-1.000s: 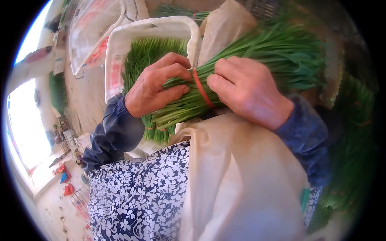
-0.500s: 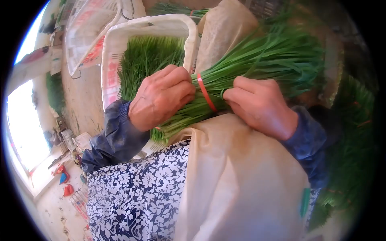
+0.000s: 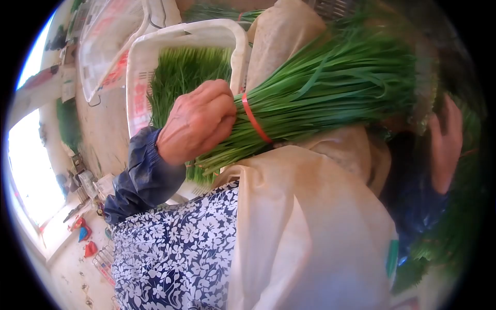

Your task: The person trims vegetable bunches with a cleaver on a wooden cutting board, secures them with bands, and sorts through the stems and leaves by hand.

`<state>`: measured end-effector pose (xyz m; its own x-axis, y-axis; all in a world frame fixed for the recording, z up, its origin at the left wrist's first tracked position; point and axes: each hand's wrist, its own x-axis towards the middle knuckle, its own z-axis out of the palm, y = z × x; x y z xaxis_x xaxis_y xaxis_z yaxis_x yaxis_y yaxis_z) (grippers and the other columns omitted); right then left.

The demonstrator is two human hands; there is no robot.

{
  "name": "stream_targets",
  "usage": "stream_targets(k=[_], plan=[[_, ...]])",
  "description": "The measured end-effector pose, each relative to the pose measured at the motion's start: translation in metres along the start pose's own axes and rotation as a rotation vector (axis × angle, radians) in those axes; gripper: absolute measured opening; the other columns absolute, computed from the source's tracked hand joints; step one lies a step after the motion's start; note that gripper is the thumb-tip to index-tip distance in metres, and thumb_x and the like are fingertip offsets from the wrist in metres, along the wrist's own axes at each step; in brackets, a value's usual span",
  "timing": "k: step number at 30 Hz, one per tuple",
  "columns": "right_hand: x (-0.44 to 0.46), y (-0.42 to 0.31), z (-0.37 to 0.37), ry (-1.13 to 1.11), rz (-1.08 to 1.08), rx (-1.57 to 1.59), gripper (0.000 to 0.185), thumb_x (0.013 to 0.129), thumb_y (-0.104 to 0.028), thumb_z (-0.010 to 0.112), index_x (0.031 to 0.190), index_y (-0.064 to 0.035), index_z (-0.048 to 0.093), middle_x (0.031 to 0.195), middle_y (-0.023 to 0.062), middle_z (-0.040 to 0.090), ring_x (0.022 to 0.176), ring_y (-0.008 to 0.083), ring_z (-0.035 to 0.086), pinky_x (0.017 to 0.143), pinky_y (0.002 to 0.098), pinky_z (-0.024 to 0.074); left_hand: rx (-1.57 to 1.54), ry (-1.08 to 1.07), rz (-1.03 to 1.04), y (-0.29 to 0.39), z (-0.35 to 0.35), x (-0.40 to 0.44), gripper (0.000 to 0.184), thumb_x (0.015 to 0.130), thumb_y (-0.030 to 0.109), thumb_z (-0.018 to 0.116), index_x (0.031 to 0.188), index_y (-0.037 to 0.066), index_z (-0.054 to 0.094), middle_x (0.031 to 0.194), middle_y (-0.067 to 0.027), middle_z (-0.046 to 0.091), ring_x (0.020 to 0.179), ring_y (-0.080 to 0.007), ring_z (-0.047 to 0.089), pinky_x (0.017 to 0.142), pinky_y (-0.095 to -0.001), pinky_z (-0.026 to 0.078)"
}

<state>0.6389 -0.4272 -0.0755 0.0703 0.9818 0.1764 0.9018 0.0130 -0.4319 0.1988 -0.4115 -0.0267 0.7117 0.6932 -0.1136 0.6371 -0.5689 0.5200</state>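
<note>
A large bunch of green chives (image 3: 330, 88) lies slantwise over my lap, its leafy end spread to the right. A red band (image 3: 254, 118) goes round it near the stem end. My left hand (image 3: 199, 121) is closed on the stems, just left of the band, and the cut ends stick out below it. My right hand (image 3: 447, 144) is off the bunch at the far right, blurred, its fingers stretched out and apart with nothing seen in them. It is beside more greens (image 3: 467, 129) in the dim right edge.
A white plastic basket (image 3: 135, 77) holding upright chives stands beyond my left hand. Another white basket (image 3: 111, 46) lies farther left. A beige cloth (image 3: 310, 217) covers part of my lap over a floral apron (image 3: 175, 248). More banded greens (image 3: 222, 13) lie at the top.
My right hand has left the bunch near the band and moved to the far right. My left hand keeps hold of the stems. The view has shifted slightly.
</note>
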Motion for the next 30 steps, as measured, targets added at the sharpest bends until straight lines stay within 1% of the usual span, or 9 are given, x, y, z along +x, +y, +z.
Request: stream_targets(k=[2, 5, 7, 9, 17, 20, 25, 26, 30], plan=[[0.001, -0.028, 0.005, 0.052, 0.007, 0.292, 0.035, 0.095, -0.013, 0.060, 0.128, -0.0034, 0.059, 0.126, 0.0106, 0.059, 0.109, 0.0202, 0.059, 0.097, 0.0319, 0.0447, -0.050, 0.092, -0.049, 0.000, -0.002, -0.001, 0.015, 0.074, -0.005, 0.063, 0.085, 0.002, 0.054, 0.085, -0.0116, 0.053, 0.078, -0.0322, 0.056, 0.064, -0.0399, 0.046], [0.011, -0.070, 0.013, 0.044, -0.295, 0.525, 0.025, 0.089, 0.000, 0.061, 0.114, 0.0007, 0.065, 0.112, 0.0131, 0.064, 0.099, 0.0218, 0.063, 0.090, 0.0313, 0.0478, -0.106, 0.173, -0.105, 0.002, -0.002, 0.001, 0.017, 0.073, -0.008, 0.060, 0.086, 0.001, 0.053, 0.085, -0.0130, 0.054, 0.077, -0.0333, 0.057, 0.066, -0.0389, 0.046], [0.030, -0.090, 0.017, -0.114, -0.586, 0.639, 0.024, 0.084, 0.005, 0.063, 0.107, 0.0019, 0.066, 0.104, 0.0150, 0.066, 0.091, 0.0237, 0.065, 0.082, 0.0316, 0.0507, -0.119, 0.194, -0.118, 0.001, -0.003, 0.002, 0.018, 0.073, -0.009, 0.060, 0.086, 0.001, 0.053, 0.085, -0.0133, 0.055, 0.077, -0.0337, 0.058, 0.066, -0.0387, 0.047], [0.032, -0.107, 0.025, -0.344, -0.620, 0.805, 0.029, 0.082, 0.010, 0.057, 0.110, 0.0028, 0.064, 0.103, 0.0176, 0.064, 0.091, 0.0257, 0.063, 0.082, 0.0326, 0.0507, -0.135, 0.218, -0.127, 0.000, -0.004, 0.003, 0.018, 0.072, -0.010, 0.059, 0.086, 0.001, 0.053, 0.084, -0.0136, 0.056, 0.077, -0.0340, 0.058, 0.067, -0.0385, 0.047], [0.012, -0.143, 0.081, -0.243, -0.778, 0.776, 0.020, 0.071, -0.004, 0.063, 0.091, -0.0039, 0.064, 0.082, 0.0077, 0.061, 0.070, 0.0240, 0.062, 0.061, 0.0351, 0.0511, 0.002, 0.052, -0.055, 0.008, -0.013, 0.018, 0.026, 0.069, 0.003, 0.075, 0.093, 0.002, 0.068, 0.082, -0.0101, 0.058, 0.080, -0.0290, 0.059, 0.071, -0.0368, 0.047], [0.011, -0.132, 0.074, -0.263, -0.794, 0.729, 0.033, 0.068, 0.003, 0.067, 0.100, -0.0023, 0.065, 0.091, 0.0108, 0.063, 0.074, 0.0276, 0.063, 0.064, 0.0367, 0.0541, 0.012, 0.174, -0.021, 0.009, -0.006, 0.022, 0.019, 0.063, 0.001, 0.077, 0.079, 0.004, 0.066, 0.074, -0.0063, 0.058, 0.070, -0.0264, 0.059, 0.065, -0.0367, 0.046], [0.004, -0.139, 0.073, 0.085, -0.860, 0.604, 0.022, 0.074, -0.012, 0.060, 0.092, -0.0006, 0.062, 0.101, 0.0135, 0.059, 0.101, 0.0306, 0.058, 0.086, 0.0419, 0.0493, 0.034, 0.148, -0.002, 0.022, -0.010, 0.021, 0.018, 0.065, -0.003, 0.074, 0.075, 0.003, 0.060, 0.072, -0.0073, 0.058, 0.069, -0.0278, 0.058, 0.063, -0.0370, 0.045], [0.000, -0.134, 0.077, -0.061, -0.831, 0.621, 0.036, 0.070, -0.012, 0.063, 0.104, 0.0006, 0.062, 0.116, 0.0192, 0.059, 0.112, 0.0372, 0.056, 0.096, 0.0488, 0.0472, 0.059, 0.150, -0.043, 0.023, -0.010, 0.021, 0.017, 0.066, -0.004, 0.072, 0.075, 0.002, 0.059, 0.073, -0.0090, 0.057, 0.068, -0.0287, 0.057, 0.064, -0.0368, 0.045], [-0.009, -0.136, 0.092, 0.014, -0.808, 0.553, 0.034, 0.076, -0.016, 0.058, 0.104, 0.0019, 0.060, 0.119, 0.0199, 0.058, 0.116, 0.0371, 0.055, 0.105, 0.0499, 0.0409, -0.111, 0.220, -0.281, 0.001, -0.024, -0.014, 0.007, 0.079, -0.005, 0.062, 0.078, 0.000, 0.057, 0.077, -0.0104, 0.058, 0.069, -0.0222, 0.057, 0.064, -0.0331, 0.045]])
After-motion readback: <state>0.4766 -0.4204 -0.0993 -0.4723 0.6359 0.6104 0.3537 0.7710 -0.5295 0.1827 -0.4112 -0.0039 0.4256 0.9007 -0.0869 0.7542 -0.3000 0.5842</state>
